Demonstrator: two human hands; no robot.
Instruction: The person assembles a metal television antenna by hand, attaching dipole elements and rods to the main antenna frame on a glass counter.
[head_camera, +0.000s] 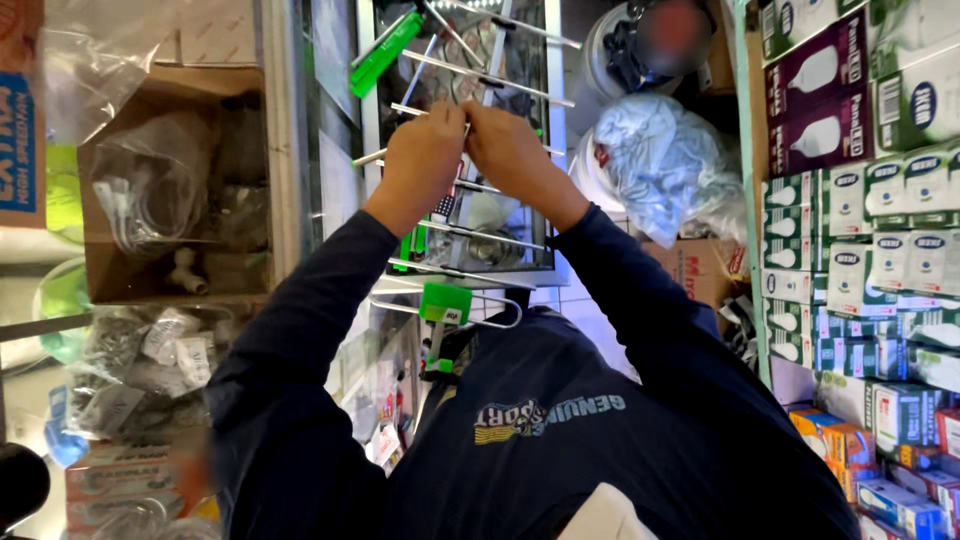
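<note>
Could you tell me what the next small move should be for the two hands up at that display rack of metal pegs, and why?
Probably slide whatever the fingers pinch along the metal peg. Both the left hand and the right hand meet fingertip to fingertip at that peg on the display rack. The pinched item itself is hidden behind the hands, so this is a guess.

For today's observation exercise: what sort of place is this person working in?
Probably a small hardware or electrical shop: stacked light-bulb boxes on the right, metal display hooks where both hands work, and a cardboard box of bagged fittings on the left.
</note>
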